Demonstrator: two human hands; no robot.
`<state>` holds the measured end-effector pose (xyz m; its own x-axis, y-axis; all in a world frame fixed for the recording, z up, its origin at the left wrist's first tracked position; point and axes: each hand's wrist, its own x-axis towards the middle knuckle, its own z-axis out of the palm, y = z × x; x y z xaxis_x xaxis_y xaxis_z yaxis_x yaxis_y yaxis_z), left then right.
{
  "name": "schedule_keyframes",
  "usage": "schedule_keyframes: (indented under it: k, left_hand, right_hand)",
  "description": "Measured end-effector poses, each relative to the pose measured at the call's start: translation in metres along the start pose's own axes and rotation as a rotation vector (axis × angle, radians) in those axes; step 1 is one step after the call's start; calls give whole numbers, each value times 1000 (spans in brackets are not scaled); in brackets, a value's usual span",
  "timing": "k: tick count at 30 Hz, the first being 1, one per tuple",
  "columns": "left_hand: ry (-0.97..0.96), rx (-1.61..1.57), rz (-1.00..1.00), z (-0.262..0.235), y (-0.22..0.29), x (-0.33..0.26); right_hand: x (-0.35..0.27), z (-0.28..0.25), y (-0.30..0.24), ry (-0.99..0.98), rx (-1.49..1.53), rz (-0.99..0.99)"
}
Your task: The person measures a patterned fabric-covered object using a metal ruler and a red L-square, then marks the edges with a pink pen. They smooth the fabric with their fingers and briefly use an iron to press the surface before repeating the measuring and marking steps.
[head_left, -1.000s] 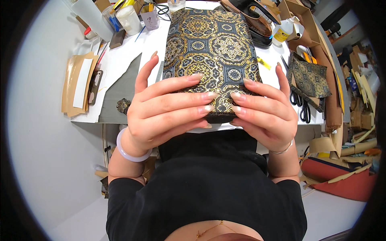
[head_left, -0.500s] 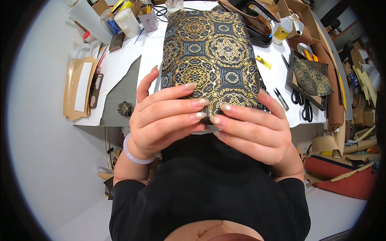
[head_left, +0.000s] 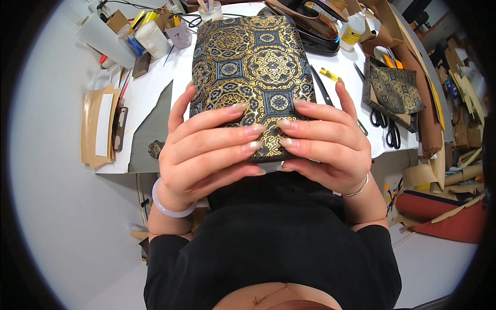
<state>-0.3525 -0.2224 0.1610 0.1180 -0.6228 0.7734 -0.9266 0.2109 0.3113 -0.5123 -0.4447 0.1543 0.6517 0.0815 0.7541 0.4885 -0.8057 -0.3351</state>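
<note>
A box-like piece covered in black, gold and grey-blue brocade (head_left: 253, 62) lies in front of me, its near end at the table's front edge. My left hand (head_left: 209, 139) grips the near left part, with several fingers pressed on the patterned top and the thumb along the left side. On the near right part, my right hand (head_left: 328, 144) mirrors this grip, its fingertips almost meeting those of the left. Both little fingers curl at the near edge. The underside is hidden from view.
Two pairs of black-handled scissors (head_left: 393, 135) and a brocade-lined tray (head_left: 369, 93) lie at right. An iron (head_left: 318, 39) and a glue bottle (head_left: 353, 32) stand at the back. Kraft sheets (head_left: 90, 137) and a phone (head_left: 120, 129) are at left.
My right hand's fingers have slid up from the near edge onto the top and spread apart. The brocade piece sits slightly farther left in the view; my left hand keeps its hold.
</note>
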Motion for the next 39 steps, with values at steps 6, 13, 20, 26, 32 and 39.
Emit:
schedule_keyframes:
  k: [6,13,20,26,32,39]
  left_hand:
    - [89,-50,13,8,-7,-16]
    - [108,22,-53,10,5,-7]
    - [47,221,75,0,-1,-21]
    - [321,-168,-358,53,-5,-78]
    - [369,-662,-703,64,-17,-125]
    - [376,-439,-488,79,-16,-112]
  right_hand:
    - [-10,1,1,41,-8,-54]
    - [-12,10,4,102,-2,-86]
    - [-23,16,9,142,33,-87]
    - [-18,27,56,324,388,144]
    - [-1,23,111,567,462,551]
    - [53,35,177,380,549,589]
